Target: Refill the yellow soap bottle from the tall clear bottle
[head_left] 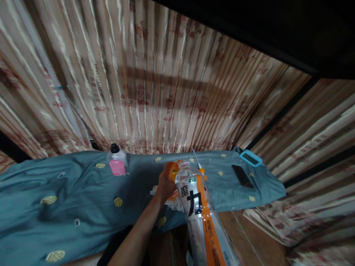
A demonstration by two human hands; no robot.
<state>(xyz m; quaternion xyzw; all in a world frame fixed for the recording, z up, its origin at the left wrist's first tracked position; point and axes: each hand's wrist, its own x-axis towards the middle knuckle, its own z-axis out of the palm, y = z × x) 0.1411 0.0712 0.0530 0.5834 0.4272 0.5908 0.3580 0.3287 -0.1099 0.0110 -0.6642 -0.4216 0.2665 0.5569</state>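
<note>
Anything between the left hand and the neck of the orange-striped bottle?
Yes: an orange piece in the fingers of the left hand, beside the neck of the orange-striped bottle. Whether it touches the neck is unclear. Nothing else visible intervenes.

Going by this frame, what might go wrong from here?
Spill: the large bottle seems to lean neck-first toward the teal cover, so any liquid inside might run onto it; its contents are unclear.
Slip: the left hand grips an orange piece at the neck; the right hand is out of view, so steady support cannot be confirmed.
Knock: the thin white tube shows close beside the neck and could be bumped.
</note>
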